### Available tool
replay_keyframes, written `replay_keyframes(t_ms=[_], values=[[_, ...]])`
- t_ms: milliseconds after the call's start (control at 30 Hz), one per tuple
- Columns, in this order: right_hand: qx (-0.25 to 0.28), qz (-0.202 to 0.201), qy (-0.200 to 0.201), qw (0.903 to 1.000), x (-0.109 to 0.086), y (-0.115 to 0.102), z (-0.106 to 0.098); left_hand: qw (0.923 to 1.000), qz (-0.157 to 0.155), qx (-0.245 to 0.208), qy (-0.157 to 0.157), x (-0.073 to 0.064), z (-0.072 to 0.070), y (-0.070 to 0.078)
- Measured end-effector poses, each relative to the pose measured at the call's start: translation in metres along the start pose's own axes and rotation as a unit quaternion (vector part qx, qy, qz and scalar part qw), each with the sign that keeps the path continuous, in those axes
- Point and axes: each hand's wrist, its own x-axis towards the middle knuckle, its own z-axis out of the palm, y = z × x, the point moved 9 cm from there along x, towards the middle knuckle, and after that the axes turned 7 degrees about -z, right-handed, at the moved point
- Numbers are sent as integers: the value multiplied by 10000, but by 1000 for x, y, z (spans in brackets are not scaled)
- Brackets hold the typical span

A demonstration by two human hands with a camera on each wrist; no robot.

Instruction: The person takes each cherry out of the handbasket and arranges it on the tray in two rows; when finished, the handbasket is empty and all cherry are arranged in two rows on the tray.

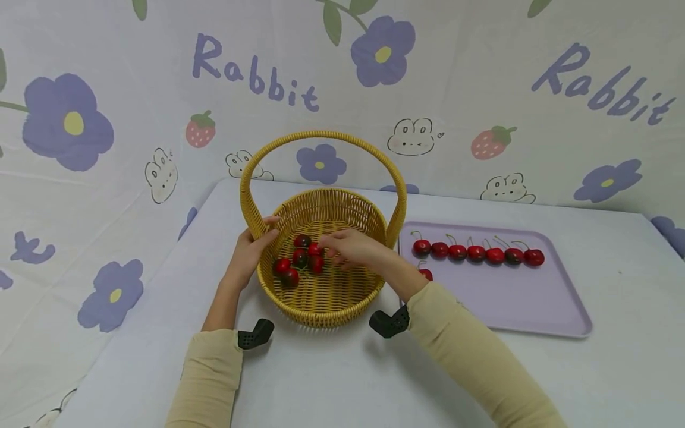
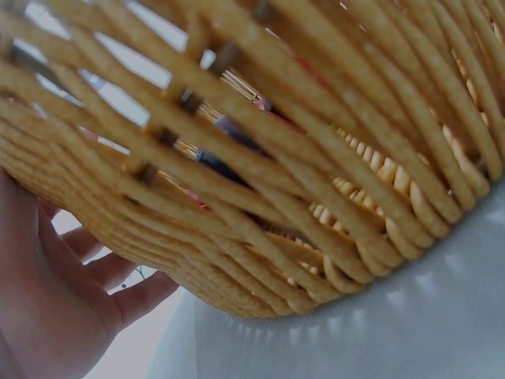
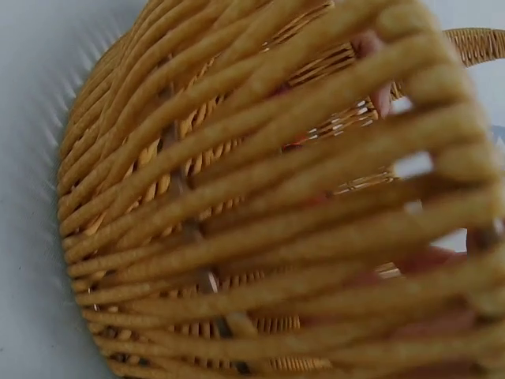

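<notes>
A yellow wicker basket [image 1: 321, 315] with a tall arched handle stands on the table, several dark red cherries [image 1: 301, 257] lying in its left half. At its left side, by the foot of the handle, my left hand [image 1: 248, 252] grips the rim; its fingers [image 2: 146, 298] show against the outer weave in the left wrist view. Inside the basket, my right hand [image 1: 353, 246] reaches in from the right, fingertips at a bright red cherry [image 1: 314, 249], with loosely bent fingers. Through the weave, the right wrist view gives only glimpses of fingers.
Right of the basket lies a lilac tray [image 1: 497, 303]. A row of several stemmed cherries [image 1: 476, 254] runs along its far side, and one more cherry [image 1: 426, 274] sits below the row's left end, partly hidden by my right forearm. A printed cloth [image 1: 449, 71] hangs behind.
</notes>
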Motion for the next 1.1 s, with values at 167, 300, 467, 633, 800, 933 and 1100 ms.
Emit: replay_keyframes(t_ms=[167, 300, 467, 633, 800, 933, 1100], values=[[-304, 108, -49, 9995, 2, 0, 6, 10000, -27, 8, -11, 0, 0, 0], [-486, 129, -51, 9987, 5, 1, 11, 10000, -4, 16, -29, 0, 0, 0], [-846, 0, -15, 9964, 10, 0, 16, 10000, -17, 2, -23, 0, 0, 0], [-822, -41, -22, 9966, 12, 2, 20, 10000, 17, 8, -24, -1, 1, 1], [-762, -29, 40, 9971, 13, 1, 24, 9999, 109, -34, -39, -1, 2, 3], [-940, -129, 112, 9954, 13, -2, 26, 9999, 112, -42, -54, -1, 2, 2], [-1250, -142, 127, 9920, 12, -5, 28, 9999, 112, -48, -35, -2, 2, 3]])
